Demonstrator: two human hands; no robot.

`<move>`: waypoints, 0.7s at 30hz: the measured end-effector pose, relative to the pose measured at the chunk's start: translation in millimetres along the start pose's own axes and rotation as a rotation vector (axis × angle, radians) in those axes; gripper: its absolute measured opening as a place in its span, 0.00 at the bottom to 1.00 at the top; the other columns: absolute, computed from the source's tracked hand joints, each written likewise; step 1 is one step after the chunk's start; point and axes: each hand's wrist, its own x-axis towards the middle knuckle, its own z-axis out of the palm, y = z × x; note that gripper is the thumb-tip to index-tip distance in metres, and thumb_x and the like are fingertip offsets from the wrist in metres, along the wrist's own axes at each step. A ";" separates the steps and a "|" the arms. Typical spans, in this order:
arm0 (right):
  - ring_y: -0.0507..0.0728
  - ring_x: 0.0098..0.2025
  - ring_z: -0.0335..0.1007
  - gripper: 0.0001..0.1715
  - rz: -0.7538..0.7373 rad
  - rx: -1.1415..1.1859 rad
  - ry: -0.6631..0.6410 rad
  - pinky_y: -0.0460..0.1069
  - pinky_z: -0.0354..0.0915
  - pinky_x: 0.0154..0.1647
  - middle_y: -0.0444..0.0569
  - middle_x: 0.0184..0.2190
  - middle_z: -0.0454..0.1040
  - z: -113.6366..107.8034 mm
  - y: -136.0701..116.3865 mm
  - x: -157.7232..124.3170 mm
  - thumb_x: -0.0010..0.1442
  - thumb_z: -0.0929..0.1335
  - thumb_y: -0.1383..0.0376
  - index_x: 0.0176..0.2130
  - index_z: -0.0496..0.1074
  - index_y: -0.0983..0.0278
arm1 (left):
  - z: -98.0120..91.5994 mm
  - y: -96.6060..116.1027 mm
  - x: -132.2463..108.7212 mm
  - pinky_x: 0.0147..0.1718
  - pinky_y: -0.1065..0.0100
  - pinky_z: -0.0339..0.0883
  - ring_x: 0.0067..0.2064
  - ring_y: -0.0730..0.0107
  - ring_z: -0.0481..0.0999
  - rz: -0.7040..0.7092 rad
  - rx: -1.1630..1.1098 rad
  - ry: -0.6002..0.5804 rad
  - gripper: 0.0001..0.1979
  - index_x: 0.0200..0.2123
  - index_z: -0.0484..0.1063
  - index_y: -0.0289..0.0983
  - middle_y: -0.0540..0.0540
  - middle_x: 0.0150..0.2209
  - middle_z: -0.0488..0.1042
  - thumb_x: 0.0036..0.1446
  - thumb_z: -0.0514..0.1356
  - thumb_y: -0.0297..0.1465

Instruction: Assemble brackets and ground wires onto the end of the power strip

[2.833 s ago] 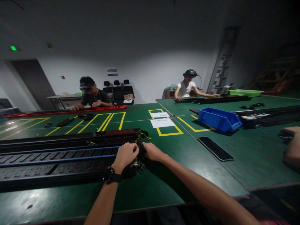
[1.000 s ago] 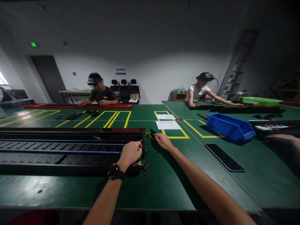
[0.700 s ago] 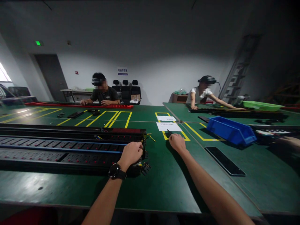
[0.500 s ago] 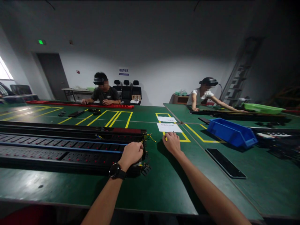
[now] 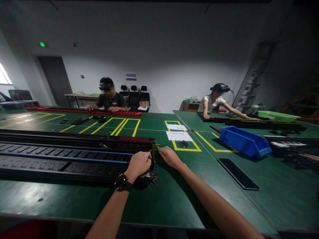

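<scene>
Left hand (image 5: 139, 163) curled over near end of long black unit (image 5: 87, 167), firmness not visible; right hand (image 5: 169, 156), fingertips bunched at yellow wires (image 5: 157, 145) there, pinch uncertain, possible strain if tugged askew; farther, small black clip (image 5: 183, 144) on green table (image 5: 174, 205), easily knocked.

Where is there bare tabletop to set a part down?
Bare tabletop lies between right forearm and phone, and on the near side of the black assembly, left of the watch. Crowded: the assembly's right end, with left hand, right hand and yellow wires; the yellow outline with papers and small black part.
</scene>
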 end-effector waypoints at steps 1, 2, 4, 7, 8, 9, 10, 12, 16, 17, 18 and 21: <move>0.58 0.49 0.70 0.18 0.005 -0.003 0.020 0.50 0.62 0.53 0.53 0.48 0.79 1.0 2.4 0.9 0.71 0.60 0.68 0.45 0.78 0.65 | 0.1 0.1 0.2 0.43 0.66 0.66 0.43 0.61 0.78 0.000 0.001 -0.001 0.11 0.37 0.75 0.41 0.45 0.37 0.80 0.61 0.53 0.28; 0.58 0.49 0.70 0.19 0.017 -0.009 0.039 0.51 0.62 0.53 0.54 0.49 0.78 2.8 4.2 2.7 0.71 0.59 0.70 0.46 0.78 0.66 | 0.1 0.2 0.4 0.42 0.66 0.66 0.43 0.61 0.78 0.000 0.001 -0.003 0.11 0.37 0.75 0.41 0.45 0.37 0.80 0.61 0.53 0.28; 0.58 0.50 0.70 0.20 0.041 -0.016 0.064 0.51 0.62 0.54 0.55 0.52 0.78 7.7 5.3 7.6 0.69 0.58 0.74 0.47 0.78 0.67 | -0.2 0.8 0.7 0.42 0.66 0.66 0.43 0.61 0.78 0.000 0.005 -0.006 0.11 0.37 0.75 0.41 0.44 0.38 0.80 0.61 0.53 0.28; 0.58 0.47 0.71 0.19 0.055 -0.009 0.055 0.51 0.62 0.53 0.54 0.47 0.80 12.8 1.9 12.8 0.65 0.61 0.75 0.46 0.78 0.67 | -1.5 2.0 0.4 0.43 0.66 0.66 0.43 0.61 0.78 -0.014 0.014 -0.017 0.11 0.38 0.76 0.41 0.44 0.38 0.80 0.61 0.53 0.28; 0.58 0.45 0.71 0.17 0.065 -0.014 0.046 0.50 0.63 0.51 0.54 0.44 0.81 12.7 0.8 12.7 0.64 0.62 0.74 0.44 0.79 0.67 | -2.1 2.3 0.3 0.43 0.66 0.66 0.44 0.61 0.78 -0.020 0.015 -0.021 0.11 0.38 0.76 0.41 0.44 0.38 0.80 0.61 0.53 0.28; 0.58 0.43 0.71 0.16 0.078 -0.026 0.038 0.50 0.63 0.49 0.53 0.41 0.81 11.6 0.4 11.5 0.62 0.64 0.73 0.41 0.80 0.66 | -2.6 2.5 0.0 0.43 0.67 0.66 0.44 0.61 0.78 -0.023 0.015 -0.025 0.11 0.38 0.76 0.41 0.44 0.38 0.80 0.61 0.53 0.28; 0.58 0.42 0.71 0.14 0.091 -0.042 0.028 0.50 0.63 0.46 0.52 0.38 0.81 9.4 0.9 9.2 0.61 0.64 0.73 0.39 0.80 0.66 | -3.1 2.5 -0.2 0.43 0.67 0.66 0.44 0.62 0.78 -0.023 0.013 -0.028 0.11 0.38 0.76 0.41 0.44 0.38 0.80 0.61 0.53 0.28; 0.58 0.40 0.70 0.13 0.111 -0.082 0.003 0.49 0.63 0.43 0.52 0.34 0.80 2.6 5.2 2.7 0.60 0.65 0.72 0.35 0.80 0.65 | -3.5 2.2 -0.5 0.42 0.67 0.66 0.43 0.61 0.78 -0.016 0.011 -0.028 0.11 0.38 0.76 0.41 0.44 0.38 0.80 0.61 0.53 0.28; 0.61 0.39 0.69 0.13 0.224 -0.225 0.000 0.51 0.62 0.42 0.56 0.31 0.78 -14.8 18.2 -9.8 0.59 0.65 0.71 0.30 0.79 0.65 | -2.3 0.7 -0.8 0.42 0.66 0.66 0.43 0.61 0.78 -0.005 0.006 -0.020 0.11 0.38 0.75 0.42 0.45 0.38 0.80 0.61 0.53 0.28; 0.62 0.40 0.69 0.12 0.264 -0.266 0.026 0.52 0.62 0.43 0.57 0.32 0.77 -18.7 19.1 -11.6 0.60 0.65 0.70 0.29 0.78 0.65 | -1.8 0.4 -0.7 0.42 0.66 0.66 0.43 0.61 0.78 -0.002 0.005 -0.019 0.11 0.38 0.75 0.42 0.44 0.38 0.80 0.61 0.53 0.28; 0.63 0.42 0.69 0.12 0.292 -0.293 0.059 0.54 0.61 0.45 0.58 0.34 0.77 -22.1 17.9 -12.7 0.60 0.65 0.69 0.30 0.78 0.65 | -1.3 0.2 -0.6 0.42 0.66 0.66 0.43 0.61 0.78 0.000 0.006 -0.017 0.11 0.37 0.75 0.41 0.44 0.38 0.80 0.61 0.53 0.28; 0.64 0.49 0.67 0.17 0.204 -0.236 0.113 0.55 0.60 0.51 0.58 0.46 0.76 -28.0 0.9 -11.8 0.63 0.63 0.69 0.45 0.78 0.65 | -0.4 0.0 -0.2 0.41 0.66 0.65 0.43 0.61 0.78 0.008 0.011 -0.011 0.11 0.37 0.75 0.41 0.44 0.38 0.80 0.61 0.52 0.28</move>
